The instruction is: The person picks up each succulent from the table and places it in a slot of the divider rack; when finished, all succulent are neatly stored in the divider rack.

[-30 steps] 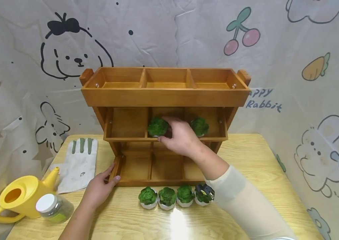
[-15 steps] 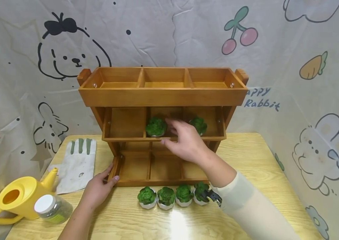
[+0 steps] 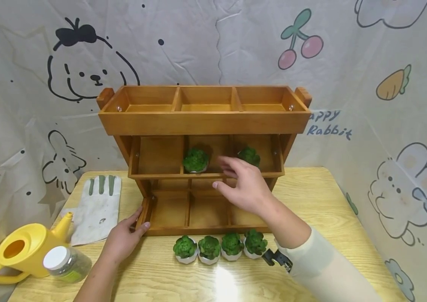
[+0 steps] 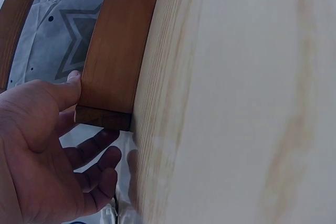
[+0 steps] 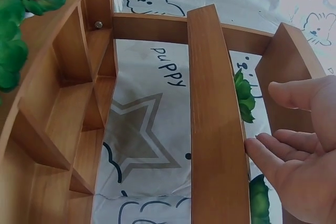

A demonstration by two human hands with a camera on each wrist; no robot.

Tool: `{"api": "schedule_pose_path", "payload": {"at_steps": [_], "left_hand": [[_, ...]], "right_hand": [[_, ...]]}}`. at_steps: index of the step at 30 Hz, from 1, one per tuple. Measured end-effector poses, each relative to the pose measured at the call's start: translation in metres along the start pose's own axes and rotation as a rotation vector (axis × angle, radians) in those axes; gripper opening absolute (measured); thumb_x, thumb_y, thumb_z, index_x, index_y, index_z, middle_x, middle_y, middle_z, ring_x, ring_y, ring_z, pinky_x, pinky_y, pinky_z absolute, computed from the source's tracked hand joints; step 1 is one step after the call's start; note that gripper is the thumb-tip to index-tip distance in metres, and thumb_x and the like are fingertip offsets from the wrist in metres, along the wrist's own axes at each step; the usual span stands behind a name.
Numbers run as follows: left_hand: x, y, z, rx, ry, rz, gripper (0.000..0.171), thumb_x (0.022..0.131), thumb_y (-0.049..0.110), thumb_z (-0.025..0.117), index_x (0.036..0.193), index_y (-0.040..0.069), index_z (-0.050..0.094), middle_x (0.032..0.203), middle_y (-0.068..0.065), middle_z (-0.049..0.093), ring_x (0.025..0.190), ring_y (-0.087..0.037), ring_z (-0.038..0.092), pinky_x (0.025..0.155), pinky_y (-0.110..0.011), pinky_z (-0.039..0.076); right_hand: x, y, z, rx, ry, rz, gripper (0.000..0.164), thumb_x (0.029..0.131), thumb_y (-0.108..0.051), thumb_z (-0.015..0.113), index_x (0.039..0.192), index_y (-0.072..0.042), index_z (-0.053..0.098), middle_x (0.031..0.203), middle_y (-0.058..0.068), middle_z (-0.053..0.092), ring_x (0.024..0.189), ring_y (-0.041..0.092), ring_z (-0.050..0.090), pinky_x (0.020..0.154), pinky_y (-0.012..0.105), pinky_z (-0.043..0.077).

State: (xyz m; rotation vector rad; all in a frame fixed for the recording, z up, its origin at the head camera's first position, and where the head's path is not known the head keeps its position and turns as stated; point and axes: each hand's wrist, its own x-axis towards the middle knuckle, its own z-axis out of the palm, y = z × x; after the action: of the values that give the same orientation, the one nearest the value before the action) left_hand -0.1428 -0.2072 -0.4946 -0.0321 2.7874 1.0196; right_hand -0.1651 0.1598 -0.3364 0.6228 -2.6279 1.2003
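Note:
A three-tier wooden shelf (image 3: 203,123) stands on the table, each tier split into three compartments. On its middle tier, one potted succulent (image 3: 196,160) sits in the centre compartment and another potted succulent (image 3: 249,156) in the right one, partly behind my right hand (image 3: 246,184). That hand hovers before the tier, fingers extended and thumb apart, holding nothing. At the bottom tier's left end, my left hand (image 3: 122,240) grips the corner; in the left wrist view its thumb touches the front board (image 4: 115,45) and its fingers bend around the end.
Several potted succulents (image 3: 209,248) in white pots line the table in front of the shelf. To the left are a yellow watering can (image 3: 39,243), a lidded jar (image 3: 67,264) and a white glove (image 3: 98,212). Patterned cloth (image 3: 198,42) hangs behind.
My right hand has let go of the succulent in the middle tier's centre compartment and drawn back to the right, its fingers spreading. The left hand keeps its place on the shelf corner.

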Motion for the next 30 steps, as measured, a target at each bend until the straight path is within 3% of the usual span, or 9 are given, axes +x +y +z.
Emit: {"api": "schedule_pose_path", "payload": {"at_steps": [10,22,30], "left_hand": [[0.001,-0.001,0.000,-0.004,-0.005,0.002,0.073,0.105,0.047,0.060,0.164,0.015,0.033,0.149,-0.032,0.050,0.117,-0.043,0.062,0.093,-0.061,0.050],[0.002,0.000,0.000,0.007,-0.005,0.012,0.074,0.105,0.049,0.060,0.164,0.016,0.032,0.149,-0.033,0.049,0.119,-0.046,0.061,0.094,-0.062,0.049],[0.002,-0.002,0.000,0.004,-0.013,0.003,0.074,0.105,0.050,0.059,0.165,0.017,0.031,0.150,-0.032,0.048,0.120,-0.046,0.060,0.094,-0.062,0.050]], "right_hand": [[-0.025,0.008,-0.004,0.017,0.060,-0.028,0.057,0.090,-0.018,0.082,0.142,-0.008,0.060,0.130,0.009,0.069,0.112,0.022,0.070,0.097,0.038,0.056],[-0.058,0.031,-0.005,0.067,0.067,0.028,0.053,0.088,-0.012,0.084,0.137,-0.006,0.063,0.125,0.002,0.069,0.113,0.020,0.067,0.096,0.028,0.055],[-0.074,0.045,-0.005,0.067,0.072,0.062,0.053,0.088,-0.011,0.084,0.136,-0.007,0.063,0.125,0.002,0.069,0.113,0.019,0.067,0.097,0.029,0.055]]}}
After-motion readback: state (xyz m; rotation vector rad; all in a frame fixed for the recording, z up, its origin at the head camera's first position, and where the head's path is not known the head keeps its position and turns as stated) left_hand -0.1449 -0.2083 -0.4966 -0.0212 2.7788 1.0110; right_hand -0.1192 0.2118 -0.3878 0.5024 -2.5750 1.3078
